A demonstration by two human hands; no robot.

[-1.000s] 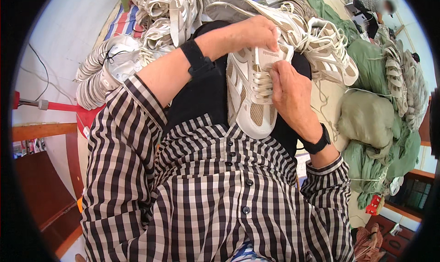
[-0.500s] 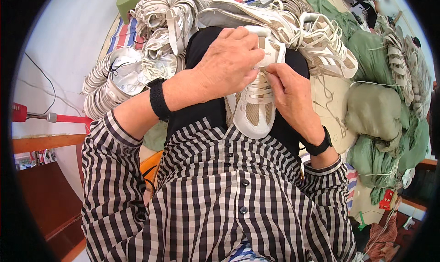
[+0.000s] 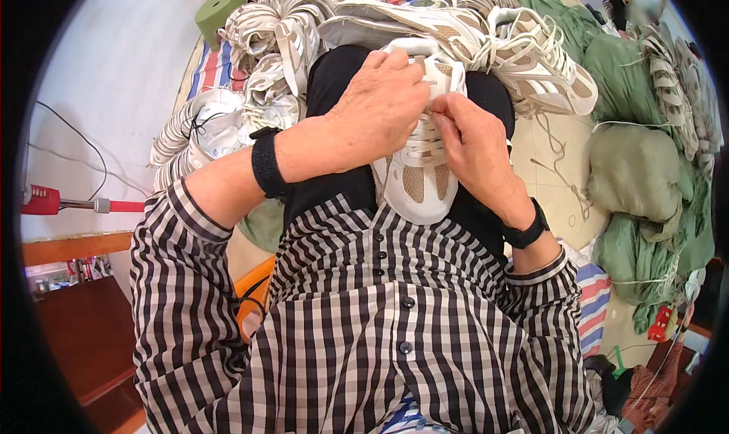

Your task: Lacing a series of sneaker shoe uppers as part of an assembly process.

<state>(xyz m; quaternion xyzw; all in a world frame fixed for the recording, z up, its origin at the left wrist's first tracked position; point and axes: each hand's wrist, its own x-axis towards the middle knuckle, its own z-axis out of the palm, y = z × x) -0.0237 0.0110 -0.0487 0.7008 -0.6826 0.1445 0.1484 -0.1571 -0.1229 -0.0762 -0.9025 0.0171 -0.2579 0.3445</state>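
A white and beige sneaker (image 3: 415,198) rests on my black-trousered lap, its toe toward me. Pale laces (image 3: 422,151) cross its front in rows below the tongue. My left hand (image 3: 383,100) lies over the left side of the tongue with its fingers curled closed; what they hold is hidden. From the right, my right hand (image 3: 474,142) pinches thumb and forefinger together on the lace at the top of the lacing. The fingertips of both hands are close together there. Part of another shoe shows beneath the sneaker's left side.
Laced sneakers (image 3: 543,69) lie beyond my knees. Stacked shoe uppers (image 3: 281,28) pile up at the far left beside a green stool (image 3: 219,16). Green sacks (image 3: 634,172) fill the right side. A red-handled pole (image 3: 99,205) juts in at the left.
The view has shifted slightly. My right hand has moved a little left and up along the lacing, with its fingers still pinched. The left hand stays curled over the tongue.
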